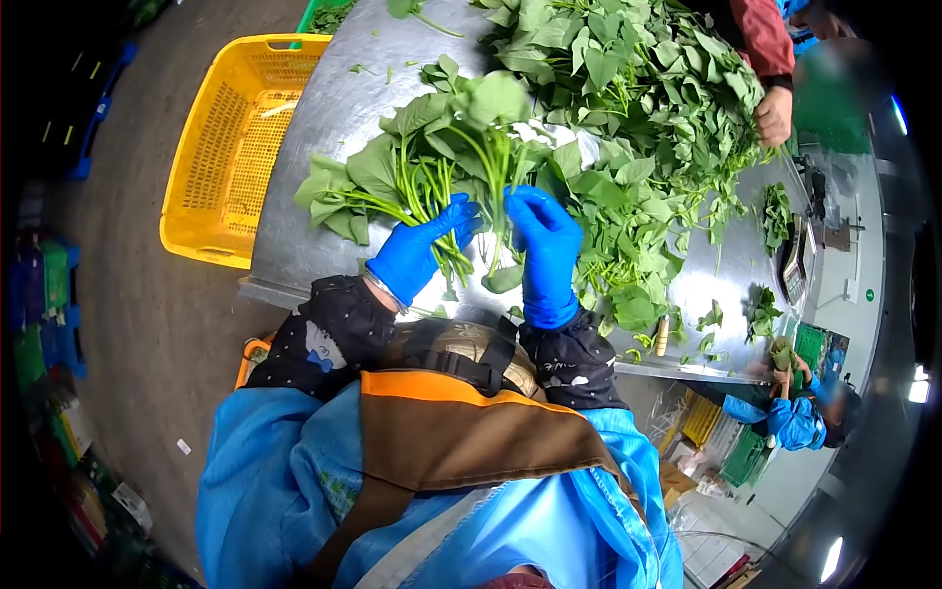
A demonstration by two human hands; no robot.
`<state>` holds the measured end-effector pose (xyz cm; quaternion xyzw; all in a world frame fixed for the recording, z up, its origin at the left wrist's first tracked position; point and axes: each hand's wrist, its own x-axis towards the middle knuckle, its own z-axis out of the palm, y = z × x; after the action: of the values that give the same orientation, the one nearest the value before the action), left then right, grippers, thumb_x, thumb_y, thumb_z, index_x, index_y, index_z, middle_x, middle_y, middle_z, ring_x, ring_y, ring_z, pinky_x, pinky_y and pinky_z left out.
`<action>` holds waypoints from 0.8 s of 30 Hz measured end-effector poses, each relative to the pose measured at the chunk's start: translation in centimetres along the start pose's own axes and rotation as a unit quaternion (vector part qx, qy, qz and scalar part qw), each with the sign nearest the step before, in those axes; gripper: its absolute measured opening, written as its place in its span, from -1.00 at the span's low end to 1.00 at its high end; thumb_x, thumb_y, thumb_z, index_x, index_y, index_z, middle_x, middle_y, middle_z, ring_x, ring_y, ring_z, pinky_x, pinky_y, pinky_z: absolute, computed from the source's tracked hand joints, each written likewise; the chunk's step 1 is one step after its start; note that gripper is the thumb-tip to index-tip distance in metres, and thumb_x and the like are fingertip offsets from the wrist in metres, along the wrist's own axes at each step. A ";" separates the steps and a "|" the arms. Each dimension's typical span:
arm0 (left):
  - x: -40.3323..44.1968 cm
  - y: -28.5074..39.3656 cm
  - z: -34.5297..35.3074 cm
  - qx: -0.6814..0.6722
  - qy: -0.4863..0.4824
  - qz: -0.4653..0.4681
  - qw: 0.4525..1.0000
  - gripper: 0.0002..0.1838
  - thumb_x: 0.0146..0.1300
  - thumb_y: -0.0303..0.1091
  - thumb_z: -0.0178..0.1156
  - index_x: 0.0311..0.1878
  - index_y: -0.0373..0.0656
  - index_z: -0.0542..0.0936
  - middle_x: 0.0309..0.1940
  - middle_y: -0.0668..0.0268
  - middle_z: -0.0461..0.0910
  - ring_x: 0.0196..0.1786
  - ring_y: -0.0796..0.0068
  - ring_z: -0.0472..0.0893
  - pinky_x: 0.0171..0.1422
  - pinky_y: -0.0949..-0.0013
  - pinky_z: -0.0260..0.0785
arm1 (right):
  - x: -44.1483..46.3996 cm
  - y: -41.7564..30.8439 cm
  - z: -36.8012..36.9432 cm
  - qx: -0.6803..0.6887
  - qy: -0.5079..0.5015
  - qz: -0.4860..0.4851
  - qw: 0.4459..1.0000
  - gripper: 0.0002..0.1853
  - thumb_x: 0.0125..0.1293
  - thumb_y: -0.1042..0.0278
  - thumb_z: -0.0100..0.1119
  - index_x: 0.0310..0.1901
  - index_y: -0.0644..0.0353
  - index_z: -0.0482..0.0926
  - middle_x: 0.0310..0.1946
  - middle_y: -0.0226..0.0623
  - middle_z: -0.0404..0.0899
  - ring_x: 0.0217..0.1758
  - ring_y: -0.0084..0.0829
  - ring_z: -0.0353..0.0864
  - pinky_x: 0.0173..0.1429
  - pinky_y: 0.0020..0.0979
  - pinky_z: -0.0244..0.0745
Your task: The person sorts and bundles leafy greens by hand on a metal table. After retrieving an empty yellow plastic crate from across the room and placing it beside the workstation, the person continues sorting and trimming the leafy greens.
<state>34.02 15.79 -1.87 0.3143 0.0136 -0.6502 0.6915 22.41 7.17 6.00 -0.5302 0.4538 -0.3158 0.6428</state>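
My left hand (412, 255), in a blue glove, is wrapped around a bunch of leafy greens (417, 191). Their pale green stems run through the fingers, with broad leaves spreading to the left and away from me. Beside it, my right hand (546, 245), also gloved in blue, pinches a few leafy stems (494, 157) upright between thumb and fingers. The leaf at their top is blurred. Both hands are over the near part of a metal table (312, 187). Close to the right hand lies a large heap of the same greens (628, 108).
A yellow plastic crate (201, 147) stands left of the table. At the far right of the heap is a co-worker's hand (773, 116) in a red sleeve. Loose sprigs, a small beige cylinder (662, 336) and a scale-like device (795, 260) are on the right. Another person (795, 417) works beyond.
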 end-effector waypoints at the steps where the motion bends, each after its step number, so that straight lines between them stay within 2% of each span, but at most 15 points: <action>1: 0.0 -0.1 -0.1 0.014 0.000 0.004 1.000 -0.61 0.26 -0.30 0.04 0.11 -0.27 0.36 -0.10 0.21 0.48 -0.16 0.47 0.49 -0.07 0.46 0.35 | -0.4 -0.1 0.2 0.016 0.028 -0.024 0.999 -0.86 0.10 0.48 0.19 -0.28 0.26 0.59 -0.46 -0.46 0.53 -0.51 -0.71 0.37 -0.42 -0.67 0.26; 2: -0.2 0.0 -0.2 0.061 0.003 0.010 0.998 -0.61 0.27 -0.30 0.03 0.11 -0.28 0.36 -0.10 0.21 0.48 -0.15 0.47 0.49 -0.07 0.46 0.35 | -0.7 -0.1 0.3 0.032 0.055 -0.048 0.997 -0.87 0.10 0.48 0.19 -0.28 0.26 0.58 -0.46 -0.46 0.54 -0.49 -0.70 0.38 -0.40 -0.67 0.27; 3: -0.5 0.2 -0.1 0.109 0.007 0.016 0.994 -0.60 0.27 -0.29 0.03 0.11 -0.29 0.35 -0.10 0.21 0.48 -0.15 0.47 0.49 -0.07 0.46 0.35 | -1.0 -0.1 0.3 0.047 0.048 -0.067 0.996 -0.87 0.09 0.50 0.19 -0.29 0.27 0.59 -0.45 -0.46 0.55 -0.49 -0.68 0.40 -0.39 -0.66 0.29; 4: -0.7 0.3 -0.1 0.156 0.010 0.021 0.987 -0.60 0.27 -0.28 0.02 0.12 -0.29 0.34 -0.09 0.21 0.48 -0.15 0.46 0.49 -0.08 0.46 0.35 | -1.1 0.1 0.4 0.002 0.014 -0.071 0.997 -0.87 0.08 0.49 0.20 -0.30 0.27 0.59 -0.46 -0.45 0.55 -0.50 -0.69 0.40 -0.40 -0.66 0.29; 6: -0.6 -0.5 -0.8 0.079 -0.008 0.029 0.996 -0.62 0.23 -0.27 0.09 0.06 -0.25 0.41 -0.09 0.23 0.51 -0.10 0.48 0.52 -0.11 0.47 0.38 | -1.1 1.2 0.7 -0.088 -0.048 -0.081 0.992 -0.87 0.07 0.48 0.21 -0.31 0.28 0.59 -0.48 -0.44 0.55 -0.51 -0.69 0.40 -0.42 -0.65 0.28; 8: -0.6 -1.3 -1.2 -0.033 -0.023 0.011 0.999 -0.61 0.23 -0.23 0.08 0.06 -0.24 0.41 -0.13 0.26 0.51 -0.12 0.51 0.51 -0.11 0.47 0.37 | -1.0 3.5 1.4 -0.129 -0.078 -0.009 0.989 -0.83 0.03 0.42 0.25 -0.31 0.26 0.60 -0.52 -0.39 0.56 -0.56 -0.66 0.40 -0.47 -0.59 0.30; 9: -0.7 -1.5 -0.5 0.011 -0.029 0.024 0.999 -0.59 0.24 -0.14 0.06 0.04 -0.23 0.41 -0.20 0.31 0.50 -0.14 0.53 0.48 -0.09 0.46 0.35 | -1.1 4.8 1.5 -0.158 -0.082 -0.040 0.983 -0.82 0.04 0.41 0.25 -0.30 0.26 0.60 -0.52 -0.36 0.57 -0.56 -0.65 0.42 -0.46 -0.57 0.32; 12: -0.7 -1.0 -1.3 0.058 -0.018 -0.016 0.998 -0.48 0.28 -0.04 -0.06 0.14 -0.25 0.30 -0.03 0.22 0.41 0.03 0.42 0.40 0.15 0.34 0.26 | -1.0 4.8 1.2 -0.208 -0.098 -0.110 0.967 -0.83 0.10 0.40 0.19 -0.29 0.27 0.59 -0.50 -0.31 0.58 -0.54 -0.61 0.47 -0.43 -0.55 0.36; 13: -0.3 -0.6 -1.3 0.016 -0.052 -0.016 0.998 -0.50 0.30 -0.03 -0.11 0.12 -0.23 0.32 -0.05 0.23 0.43 -0.07 0.47 0.43 0.07 0.39 0.29 | -1.2 3.1 1.2 -0.103 -0.083 0.026 0.991 -0.84 0.13 0.39 0.15 -0.28 0.27 0.59 -0.48 -0.32 0.59 -0.53 -0.60 0.47 -0.43 -0.55 0.37; 14: -0.8 0.1 -0.1 0.015 -0.033 -0.013 0.999 -0.54 0.27 -0.02 -0.05 0.01 -0.22 0.43 -0.25 0.32 0.50 -0.18 0.53 0.47 -0.10 0.44 0.34 | -1.0 3.0 0.5 -0.063 -0.080 -0.001 0.995 -0.83 0.16 0.39 0.12 -0.25 0.26 0.58 -0.45 -0.33 0.59 -0.52 -0.60 0.46 -0.41 -0.57 0.35; 16: -0.5 -0.1 -1.1 0.031 -0.036 0.007 0.999 -0.53 0.28 -0.01 -0.06 0.04 -0.22 0.41 -0.20 0.32 0.50 -0.15 0.52 0.46 -0.04 0.46 0.32 | -0.7 3.7 -0.7 -0.101 -0.053 0.039 0.993 -0.81 0.13 0.35 0.17 -0.24 0.24 0.58 -0.44 -0.36 0.57 -0.48 -0.61 0.45 -0.39 -0.59 0.34; 19: -0.5 -0.8 -1.0 0.023 -0.027 0.011 0.999 -0.49 0.32 -0.02 -0.16 0.11 -0.26 0.31 -0.03 0.23 0.42 -0.04 0.47 0.43 0.06 0.41 0.29 | -0.7 5.1 -0.7 -0.161 -0.084 0.040 0.983 -0.79 0.07 0.32 0.24 -0.27 0.22 0.58 -0.43 -0.38 0.56 -0.46 -0.63 0.43 -0.37 -0.61 0.33; 20: -0.6 -0.9 -0.7 0.022 -0.023 0.006 0.999 -0.49 0.32 -0.02 -0.16 0.12 -0.26 0.31 -0.02 0.23 0.42 -0.03 0.46 0.43 0.07 0.40 0.29 | -1.2 4.3 -0.1 -0.168 -0.079 0.076 0.980 -0.75 0.01 0.29 0.30 -0.28 0.21 0.57 -0.45 -0.39 0.54 -0.45 -0.64 0.43 -0.37 -0.59 0.33; 22: -0.9 -0.9 0.0 0.021 -0.013 -0.002 1.000 -0.49 0.32 -0.02 -0.16 0.12 -0.26 0.31 -0.01 0.22 0.41 -0.01 0.44 0.42 0.09 0.39 0.28 | -1.6 4.8 0.4 -0.216 -0.093 -0.030 0.972 -0.75 0.01 0.32 0.30 -0.28 0.21 0.56 -0.44 -0.41 0.54 -0.45 -0.63 0.43 -0.36 -0.58 0.34; 24: -0.6 -1.2 -0.6 0.031 -0.015 0.002 0.999 -0.51 0.33 -0.04 -0.17 0.11 -0.26 0.31 0.00 0.22 0.40 0.01 0.42 0.41 0.13 0.36 0.26 | -0.9 6.5 -0.1 -0.138 -0.128 0.011 0.982 -0.75 0.05 0.31 0.26 -0.25 0.22 0.54 -0.43 -0.39 0.53 -0.45 -0.62 0.44 -0.35 -0.56 0.36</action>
<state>33.12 16.69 -2.59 0.3259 -0.0173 -0.6533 0.6831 21.45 9.45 -0.11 -0.6450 0.4128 -0.1727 0.6195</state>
